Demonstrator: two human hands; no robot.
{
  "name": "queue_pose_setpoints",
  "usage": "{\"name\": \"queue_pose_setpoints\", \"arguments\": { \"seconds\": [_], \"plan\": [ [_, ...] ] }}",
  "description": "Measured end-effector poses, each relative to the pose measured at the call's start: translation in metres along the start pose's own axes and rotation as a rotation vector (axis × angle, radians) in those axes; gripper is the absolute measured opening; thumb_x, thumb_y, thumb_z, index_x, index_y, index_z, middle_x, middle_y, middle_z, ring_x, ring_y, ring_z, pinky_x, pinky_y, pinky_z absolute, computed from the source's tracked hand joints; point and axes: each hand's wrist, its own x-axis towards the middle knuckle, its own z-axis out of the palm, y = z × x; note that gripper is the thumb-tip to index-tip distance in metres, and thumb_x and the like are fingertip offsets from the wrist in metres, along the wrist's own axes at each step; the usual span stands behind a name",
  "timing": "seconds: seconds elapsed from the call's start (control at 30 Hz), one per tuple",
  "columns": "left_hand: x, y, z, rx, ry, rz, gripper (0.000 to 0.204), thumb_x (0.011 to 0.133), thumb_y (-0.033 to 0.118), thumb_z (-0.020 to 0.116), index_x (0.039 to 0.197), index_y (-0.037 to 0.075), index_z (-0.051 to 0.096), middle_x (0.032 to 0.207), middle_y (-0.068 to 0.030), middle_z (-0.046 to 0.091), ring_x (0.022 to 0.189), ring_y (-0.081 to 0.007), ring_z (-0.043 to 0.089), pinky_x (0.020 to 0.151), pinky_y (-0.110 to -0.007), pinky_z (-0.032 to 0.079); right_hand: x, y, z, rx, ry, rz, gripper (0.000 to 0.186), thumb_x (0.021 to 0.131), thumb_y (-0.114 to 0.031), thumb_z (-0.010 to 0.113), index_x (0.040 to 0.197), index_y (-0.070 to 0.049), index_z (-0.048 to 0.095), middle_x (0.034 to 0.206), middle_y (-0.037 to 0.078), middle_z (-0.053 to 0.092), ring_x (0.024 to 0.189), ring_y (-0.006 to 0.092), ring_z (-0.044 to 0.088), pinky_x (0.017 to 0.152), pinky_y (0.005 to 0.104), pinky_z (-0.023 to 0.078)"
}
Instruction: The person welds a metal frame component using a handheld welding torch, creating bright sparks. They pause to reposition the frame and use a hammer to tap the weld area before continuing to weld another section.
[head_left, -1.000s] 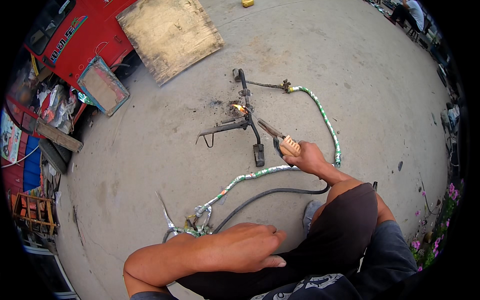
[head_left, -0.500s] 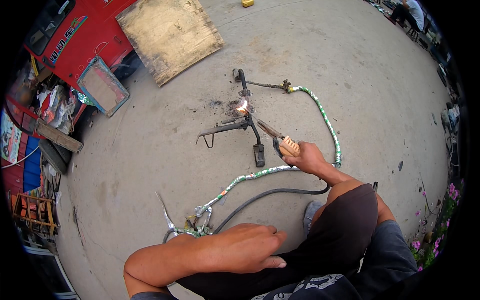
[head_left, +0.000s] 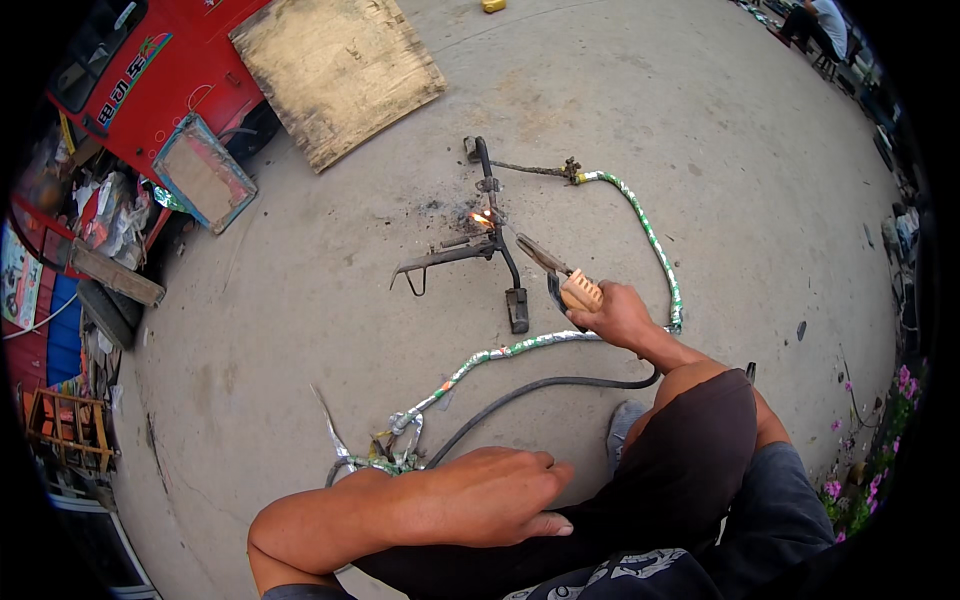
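Note:
My right hand (head_left: pixel 618 315) grips a welding electrode holder (head_left: pixel 581 291) by its tan ribbed handle. Its jaws point toward a dark metal footrest bar (head_left: pixel 507 258) lying on the concrete. A small orange flame (head_left: pixel 482 219) burns beside the bar's middle, with black specks scattered around. The bar has a block-like foot peg (head_left: pixel 517 310) at the near end and a stand-like arm (head_left: pixel 445 257) reaching left. An earth clamp (head_left: pixel 571 170) joins its far end through a dark strip. Palm down across my lap, my left hand (head_left: pixel 490 497) has its fingers curled under; nothing shows in them.
Green-and-silver wrapped cable (head_left: pixel 655 240) loops round the right to a tangled joint (head_left: pixel 395 450). Black cable (head_left: pixel 540 383) passes near my shoe (head_left: pixel 624 430). A wooden board (head_left: pixel 340 75) leans by a red vehicle (head_left: pixel 190 60). Pink flowers (head_left: pixel 833 488) edge the right; a person (head_left: pixel 825 28) sits far right.
The flame has turned smaller and more orange. My right hand and the electrode holder have shifted very slightly right, while my left hand stays put.

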Motion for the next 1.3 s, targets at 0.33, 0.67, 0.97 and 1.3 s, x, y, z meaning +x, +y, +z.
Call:
{"name": "queue_pose_setpoints", "arguments": {
  "seconds": [0.33, 0.67, 0.97, 1.3],
  "plan": [
    [0.0004, 0.0017, -0.0022, -0.002, -0.011, -0.009, 0.050, 0.101, 0.042, 0.061, 0.112, -0.006, 0.055, 0.101, -0.0239, 0.063, 0.096, -0.0439, 0.065, 0.083, -0.050, 0.052, 0.0016, 0.0000, 0.0033, -0.032, -0.022, 0.000, 0.065, 0.077, -0.049, 0.081, 0.102, 0.010, 0.069, 0.089, 0.027, 0.073, 0.081, 0.0387, 0.073, 0.076, 0.0460, 0.057],
    [0.0012, -0.0004, -0.0011, -0.011, -0.012, -0.008, 0.050, 0.101, 0.042, 0.061, 0.111, -0.006, 0.055, 0.101, -0.0244, 0.063, 0.096, -0.0445, 0.065, 0.083, -0.050, 0.052, 0.0025, 0.0009, 0.0041, -0.043, -0.027, -0.004, 0.065, 0.077, -0.050, 0.081, 0.101, 0.009, 0.068, 0.091, 0.028, 0.073, 0.084, 0.0402, 0.073, 0.076, 0.0470, 0.057],
    [0.0018, -0.0012, -0.0009, -0.009, -0.025, -0.009, 0.050, 0.101, 0.042, 0.061, 0.112, -0.006, 0.055, 0.100, -0.0246, 0.063, 0.097, -0.0443, 0.065, 0.083, -0.050, 0.052, 0.0056, 0.0017, 0.0063, -0.051, -0.044, 0.015, 0.065, 0.077, -0.051, 0.081, 0.101, 0.008, 0.068, 0.090, 0.027, 0.073, 0.082, 0.0398, 0.073, 0.074, 0.0467, 0.057],
    [0.0010, 0.0014, 0.0013, 0.018, -0.007, -0.022, 0.050, 0.101, 0.041, 0.061, 0.113, -0.007, 0.055, 0.101, -0.0247, 0.063, 0.097, -0.0448, 0.065, 0.083, -0.050, 0.052, 0.0025, 0.0022, 0.0019, 0.004, 0.028, -0.006, 0.067, 0.076, -0.051, 0.081, 0.101, 0.009, 0.068, 0.087, 0.027, 0.073, 0.081, 0.0397, 0.073, 0.076, 0.0466, 0.057]
  ]
}}
